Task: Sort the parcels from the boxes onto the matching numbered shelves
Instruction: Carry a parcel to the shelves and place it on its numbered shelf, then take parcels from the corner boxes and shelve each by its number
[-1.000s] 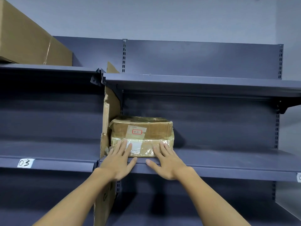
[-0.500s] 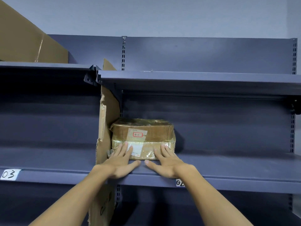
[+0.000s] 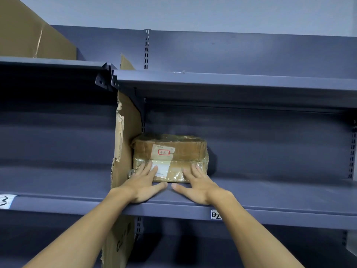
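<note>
The parcel (image 3: pixel 170 157) is set at the left end of the shelf (image 3: pixel 280 196), back from its front edge, against the cardboard divider (image 3: pixel 125 132); the left hand (image 3: pixel 143 182) and right hand (image 3: pixel 199 184) are laid flat on its front face, fingers straight, nothing gripped, seemingly to seat it squarely; the shelf tag (image 3: pixel 216 214) is read as "02"; the parcel's red-boxed label (image 3: pixel 163 151) cannot be read.

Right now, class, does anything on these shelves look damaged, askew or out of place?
Yes. The cardboard sheet standing upright at the left end of the shelf, beside the parcel, has a torn, ragged front edge with peeling layers. The parcel itself looks crumpled, its clear tape wrinkled. Nothing has spilled.
</note>
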